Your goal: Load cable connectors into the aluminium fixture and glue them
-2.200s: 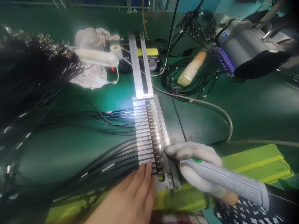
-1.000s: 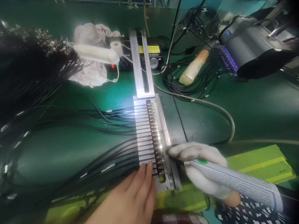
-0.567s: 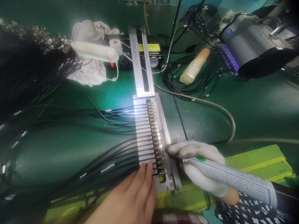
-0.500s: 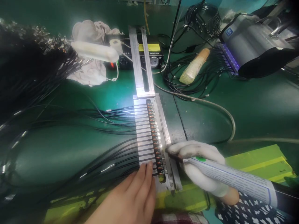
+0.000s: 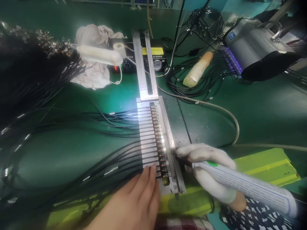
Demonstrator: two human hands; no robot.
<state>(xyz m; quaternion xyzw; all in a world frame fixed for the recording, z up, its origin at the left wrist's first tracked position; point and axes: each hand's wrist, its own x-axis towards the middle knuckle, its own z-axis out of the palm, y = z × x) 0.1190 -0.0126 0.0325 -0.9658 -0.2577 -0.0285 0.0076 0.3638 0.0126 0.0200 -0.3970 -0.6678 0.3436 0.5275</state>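
Observation:
A slotted metal jig [image 5: 146,140] lies in the middle of the bench, with a row of black cables [image 5: 129,145] laid across it. Small metal cable ends [image 5: 160,137] line its slot. My bare left hand [image 5: 137,198] rests flat on the jig's near end, fingers stretched out over the lowest cables. In a white glove, my right hand [image 5: 211,172] is closed around a thick pen-shaped tool [image 5: 244,182] with a printed white label. The tool's dark front end points at the jig's right rail; whether its tip touches anything cannot be made out.
Behind the jig stands a black control box [image 5: 157,59] with a gauge. A white tubular holder [image 5: 99,55] lies on cloth at left, beside a large cable bundle [image 5: 28,64]. A tape-wrapped stick [image 5: 198,70], coiled cables and a grey lamp housing [image 5: 259,51] occupy the right.
My right hand and the tool have shifted slightly to the right. My left hand stays at the jig's near end. The view has moved a little.

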